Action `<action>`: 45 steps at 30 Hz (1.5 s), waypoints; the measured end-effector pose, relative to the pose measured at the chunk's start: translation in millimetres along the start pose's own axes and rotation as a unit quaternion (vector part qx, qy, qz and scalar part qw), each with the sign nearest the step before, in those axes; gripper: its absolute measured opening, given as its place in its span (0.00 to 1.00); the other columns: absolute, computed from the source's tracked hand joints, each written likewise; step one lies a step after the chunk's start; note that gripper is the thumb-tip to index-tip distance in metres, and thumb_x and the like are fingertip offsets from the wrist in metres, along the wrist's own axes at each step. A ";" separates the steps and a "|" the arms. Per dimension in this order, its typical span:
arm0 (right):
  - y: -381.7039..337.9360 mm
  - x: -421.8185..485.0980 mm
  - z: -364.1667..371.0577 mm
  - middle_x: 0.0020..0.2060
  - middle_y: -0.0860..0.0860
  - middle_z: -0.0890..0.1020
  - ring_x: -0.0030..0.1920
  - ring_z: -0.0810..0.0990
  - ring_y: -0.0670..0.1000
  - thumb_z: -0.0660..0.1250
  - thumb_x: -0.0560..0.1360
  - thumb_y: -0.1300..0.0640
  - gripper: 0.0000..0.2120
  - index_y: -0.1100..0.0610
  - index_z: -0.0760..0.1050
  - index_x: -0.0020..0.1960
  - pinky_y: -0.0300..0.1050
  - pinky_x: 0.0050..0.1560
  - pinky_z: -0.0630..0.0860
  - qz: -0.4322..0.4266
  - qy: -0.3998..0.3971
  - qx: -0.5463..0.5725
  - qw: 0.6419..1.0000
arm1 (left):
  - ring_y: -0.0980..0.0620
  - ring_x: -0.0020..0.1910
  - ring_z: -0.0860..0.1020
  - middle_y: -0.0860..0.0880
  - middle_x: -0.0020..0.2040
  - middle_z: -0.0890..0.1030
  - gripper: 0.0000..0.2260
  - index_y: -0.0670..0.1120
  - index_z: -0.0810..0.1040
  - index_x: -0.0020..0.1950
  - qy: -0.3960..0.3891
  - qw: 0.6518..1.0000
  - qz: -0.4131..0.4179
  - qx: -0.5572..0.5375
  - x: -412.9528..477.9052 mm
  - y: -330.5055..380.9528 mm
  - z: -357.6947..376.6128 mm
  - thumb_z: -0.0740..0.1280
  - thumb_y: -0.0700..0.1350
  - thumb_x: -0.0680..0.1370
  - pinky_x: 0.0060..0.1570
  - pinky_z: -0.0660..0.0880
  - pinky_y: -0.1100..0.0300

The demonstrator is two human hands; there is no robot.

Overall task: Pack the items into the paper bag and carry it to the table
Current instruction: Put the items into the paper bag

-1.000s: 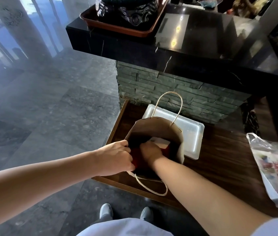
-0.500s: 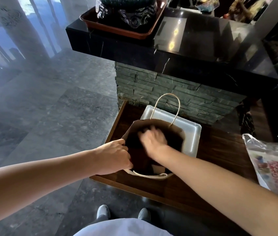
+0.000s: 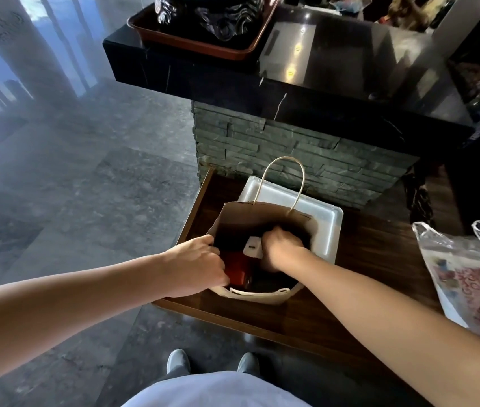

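Paper bag [image 3: 241, 220] stands open at frame centre, left hand [image 3: 196, 267] pinching its left rim, right hand [image 3: 281, 249] fisted inside beside a white item [image 3: 253, 247], grip unclear.

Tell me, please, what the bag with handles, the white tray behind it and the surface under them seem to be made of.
The bag looks like brown kraft paper, matte, with creased walls and twisted cord handles. The white tray seems to be foam or plastic; its thick, rounded, dull rim suggests foam, though this is uncertain. The surface appears to be dark wood or wood veneer, glossy, with visible grain and reflections.
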State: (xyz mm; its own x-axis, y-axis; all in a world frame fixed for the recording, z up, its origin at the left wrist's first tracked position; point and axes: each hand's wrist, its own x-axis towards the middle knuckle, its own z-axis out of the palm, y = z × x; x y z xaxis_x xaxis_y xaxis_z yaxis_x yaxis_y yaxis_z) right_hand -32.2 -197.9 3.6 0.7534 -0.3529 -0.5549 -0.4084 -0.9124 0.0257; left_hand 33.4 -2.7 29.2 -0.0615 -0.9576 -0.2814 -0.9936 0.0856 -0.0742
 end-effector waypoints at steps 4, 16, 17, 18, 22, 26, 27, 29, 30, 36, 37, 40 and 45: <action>14.1 -24.8 -34.9 0.40 0.54 0.79 0.34 0.77 0.53 0.68 0.65 0.55 0.06 0.57 0.74 0.38 0.41 0.28 0.69 -0.018 0.038 0.060 0.997 | 0.47 0.43 0.81 0.54 0.39 0.83 0.06 0.55 0.80 0.47 -0.005 1.000 0.010 -0.003 0.2 1.4 -0.2 0.70 0.43 0.75 0.51 0.71 0.52; 42.8 -19.5 -22.0 0.58 0.58 0.79 0.55 0.80 0.59 0.74 0.71 0.64 0.24 0.58 0.71 0.64 0.58 0.47 0.83 0.063 -0.148 0.603 0.781 | 0.49 0.47 0.82 0.54 0.42 0.84 0.08 0.55 0.80 0.50 0.026 0.999 0.021 -0.008 16.3 1.1 -8.0 0.69 0.42 0.76 0.54 0.73 0.52; 45.5 -17.5 -18.0 0.56 0.59 0.80 0.55 0.81 0.60 0.73 0.72 0.64 0.21 0.59 0.72 0.63 0.60 0.47 0.83 0.084 -0.158 0.640 0.747 | 0.49 0.46 0.82 0.54 0.41 0.84 0.08 0.55 0.80 0.49 0.029 0.999 0.022 -0.010 15.7 0.6 -8.4 0.69 0.42 0.75 0.53 0.74 0.53; 47.7 -15.2 -12.6 0.54 0.60 0.81 0.54 0.81 0.60 0.72 0.73 0.63 0.18 0.60 0.73 0.62 0.60 0.48 0.83 0.106 -0.163 0.667 0.720 | 0.49 0.45 0.82 0.54 0.41 0.84 0.08 0.55 0.80 0.48 0.033 0.999 0.022 -0.013 15.6 0.2 -8.8 0.69 0.42 0.75 0.53 0.74 0.53; 42.8 -8.3 2.2 0.49 0.60 0.81 0.49 0.80 0.60 0.66 0.77 0.57 0.06 0.58 0.73 0.52 0.58 0.47 0.81 0.187 -0.192 0.701 0.661 | 0.49 0.45 0.81 0.54 0.41 0.83 0.08 0.55 0.79 0.48 0.033 0.999 0.023 -0.005 18.9 2.4 -8.4 0.69 0.41 0.75 0.53 0.72 0.54; 20.1 -0.7 11.7 0.48 0.61 0.84 0.48 0.83 0.59 0.62 0.79 0.51 0.14 0.60 0.77 0.57 0.53 0.49 0.80 0.199 -0.215 0.595 0.749 | 0.49 0.47 0.81 0.54 0.43 0.84 0.07 0.55 0.79 0.50 0.031 0.999 0.020 -0.005 24.4 2.3 -8.4 0.70 0.43 0.76 0.54 0.72 0.53; 17.0 1.0 14.4 0.56 0.60 0.82 0.55 0.81 0.59 0.60 0.80 0.50 0.18 0.60 0.75 0.63 0.54 0.57 0.77 0.186 -0.196 0.547 0.792 | 0.49 0.47 0.81 0.54 0.44 0.84 0.07 0.55 0.79 0.50 0.032 0.999 0.018 -0.008 24.5 1.6 -7.9 0.70 0.44 0.76 0.55 0.71 0.53; 16.5 2.7 18.4 0.62 0.59 0.79 0.62 0.77 0.59 0.58 0.80 0.49 0.21 0.59 0.73 0.67 0.55 0.65 0.73 0.170 -0.178 0.499 0.831 | 0.48 0.49 0.82 0.54 0.45 0.85 0.08 0.56 0.79 0.52 0.031 0.999 0.015 -0.012 23.6 -0.4 -7.0 0.71 0.45 0.76 0.56 0.70 0.52; 18.3 4.2 20.0 0.60 0.59 0.80 0.60 0.78 0.60 0.59 0.79 0.49 0.20 0.59 0.74 0.66 0.56 0.64 0.73 0.170 -0.192 0.504 0.825 | 0.48 0.49 0.82 0.54 0.46 0.85 0.08 0.56 0.79 0.53 0.029 0.999 0.015 -0.016 23.0 -1.3 -6.6 0.71 0.45 0.76 0.56 0.71 0.52; 16.1 11.1 34.5 0.57 0.60 0.81 0.58 0.80 0.61 0.68 0.76 0.50 0.18 0.59 0.76 0.62 0.57 0.63 0.75 0.164 -0.245 0.555 0.778 | 0.49 0.45 0.82 0.54 0.41 0.84 0.07 0.55 0.80 0.50 0.048 0.998 0.016 -0.029 24.0 1.7 -7.4 0.72 0.44 0.75 0.54 0.71 0.53; 13.8 12.1 36.4 0.59 0.61 0.80 0.59 0.79 0.61 0.68 0.75 0.51 0.20 0.60 0.74 0.63 0.58 0.63 0.75 0.167 -0.256 0.568 0.764 | 0.49 0.45 0.82 0.54 0.41 0.84 0.07 0.55 0.80 0.50 0.047 0.998 0.017 -0.031 23.7 1.6 -7.1 0.72 0.45 0.75 0.54 0.71 0.53; 13.4 14.8 41.1 0.63 0.61 0.77 0.63 0.77 0.61 0.69 0.76 0.54 0.21 0.60 0.72 0.67 0.56 0.62 0.75 0.153 -0.286 0.567 0.757 | 0.49 0.46 0.83 0.54 0.42 0.84 0.07 0.54 0.80 0.51 0.043 0.998 0.018 -0.047 22.4 -0.7 -6.1 0.71 0.44 0.76 0.55 0.72 0.53; 31.8 14.1 30.2 0.52 0.57 0.82 0.61 0.79 0.59 0.70 0.75 0.58 0.18 0.58 0.76 0.64 0.47 0.49 0.79 0.093 -0.318 0.376 0.865 | 0.49 0.44 0.83 0.53 0.41 0.84 0.08 0.53 0.78 0.53 0.041 0.997 0.021 -0.057 20.9 0.5 -6.4 0.70 0.43 0.76 0.52 0.73 0.54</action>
State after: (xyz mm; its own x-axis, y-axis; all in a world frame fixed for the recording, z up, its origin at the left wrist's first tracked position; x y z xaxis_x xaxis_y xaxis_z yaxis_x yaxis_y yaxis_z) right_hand -50.2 -225.7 -28.6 0.3009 -0.0758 -0.9506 -0.8922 -0.3746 -0.2525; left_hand 31.0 -24.5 29.4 -0.1063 -0.9733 -0.2034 -0.9940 0.0988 0.0467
